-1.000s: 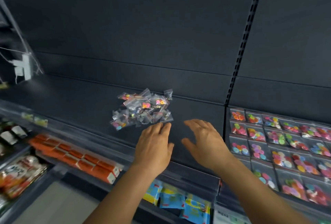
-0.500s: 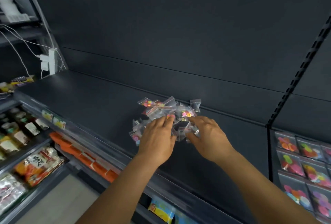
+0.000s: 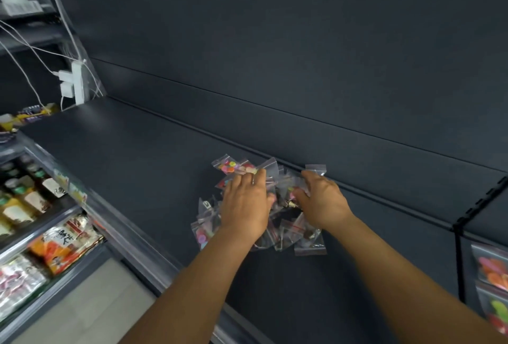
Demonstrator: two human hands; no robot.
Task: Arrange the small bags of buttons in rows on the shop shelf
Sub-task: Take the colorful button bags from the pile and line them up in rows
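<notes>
Both hands, left (image 3: 245, 206) and right (image 3: 323, 203), hovering a second ago, now press relaxed onto the bags (image 3: 286, 229) mid-shelf (image 3: 132, 151), gripping none, so sorting is just starting.

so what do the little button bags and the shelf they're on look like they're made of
Button bags: thin clear plastic film, glossy; the buttons show through, the film crinkles, and some tops carry a red line, likely a zip seal.
Shelf: looks like painted sheet metal, dark grey and matte with faint sheen; laminate can't be ruled out.

text: East Asian characters, illegible | on: orange snack packet (image 3: 64, 247)
</notes>
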